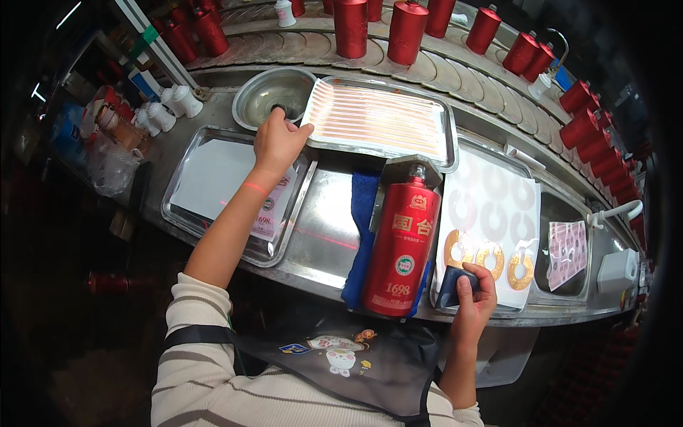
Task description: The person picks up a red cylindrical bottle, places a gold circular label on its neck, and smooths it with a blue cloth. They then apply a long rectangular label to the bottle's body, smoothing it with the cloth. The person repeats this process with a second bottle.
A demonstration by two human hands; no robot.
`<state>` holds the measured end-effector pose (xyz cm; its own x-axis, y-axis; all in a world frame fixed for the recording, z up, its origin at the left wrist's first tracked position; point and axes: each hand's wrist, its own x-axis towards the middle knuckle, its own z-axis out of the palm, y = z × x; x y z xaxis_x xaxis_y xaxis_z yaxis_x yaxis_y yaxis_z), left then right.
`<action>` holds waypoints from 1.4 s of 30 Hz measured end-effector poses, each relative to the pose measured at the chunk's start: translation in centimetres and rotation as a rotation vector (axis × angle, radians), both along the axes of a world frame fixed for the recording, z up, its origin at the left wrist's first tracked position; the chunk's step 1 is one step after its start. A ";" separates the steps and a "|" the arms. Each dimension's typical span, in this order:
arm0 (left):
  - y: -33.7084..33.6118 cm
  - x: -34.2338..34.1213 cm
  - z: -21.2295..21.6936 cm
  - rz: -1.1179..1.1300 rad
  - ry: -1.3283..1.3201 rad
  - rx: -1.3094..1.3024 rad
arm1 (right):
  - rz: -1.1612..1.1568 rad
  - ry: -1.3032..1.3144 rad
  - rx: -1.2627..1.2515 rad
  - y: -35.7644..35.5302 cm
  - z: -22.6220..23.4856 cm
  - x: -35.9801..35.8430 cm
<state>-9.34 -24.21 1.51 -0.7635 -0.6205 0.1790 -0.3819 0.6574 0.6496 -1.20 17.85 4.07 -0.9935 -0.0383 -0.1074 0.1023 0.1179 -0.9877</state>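
My left hand [279,144] reaches to the rim of a steel bowl [249,84] holding liquid, its fingers pinched on a small black object [281,107] whose kind I cannot make out. Beside those fingers lies a tray with a white sheet of copper-coloured strips [377,117]. My right hand [475,302] grips a dark, flat, squarish block [449,287] over the near edge of a sheet with gold ring-shaped labels [489,262]. Between my hands a red bottle [400,249] with a clear neck lies on a blue cloth [361,228], its base towards me.
At the left, a steel tray [171,206] carries white paper and pink printed labels [267,213]. A sink [562,206] with a pink patterned sheet and a white tap [622,211] is at the right. Red bottles [351,28] stand along a curved slatted conveyor [455,78] behind.
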 end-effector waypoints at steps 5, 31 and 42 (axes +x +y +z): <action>-0.8 -0.7 -1.3 0.034 0.032 0.022 | 0.008 -0.058 -0.056 -0.5 0.2 -1.1; 13.7 -0.8 15.6 -0.815 0.539 0.282 | 0.755 -0.012 -0.097 -5.9 10.4 -16.9; 18.6 18.3 5.2 -0.414 0.386 0.867 | 0.485 -0.223 0.171 0.5 7.8 0.1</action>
<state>8.95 -5.58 6.71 -0.9319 -0.3551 0.0740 0.1025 -0.0620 0.9928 -1.10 18.32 11.84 -0.8191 -0.4486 -0.3576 0.2006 0.3601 -0.9111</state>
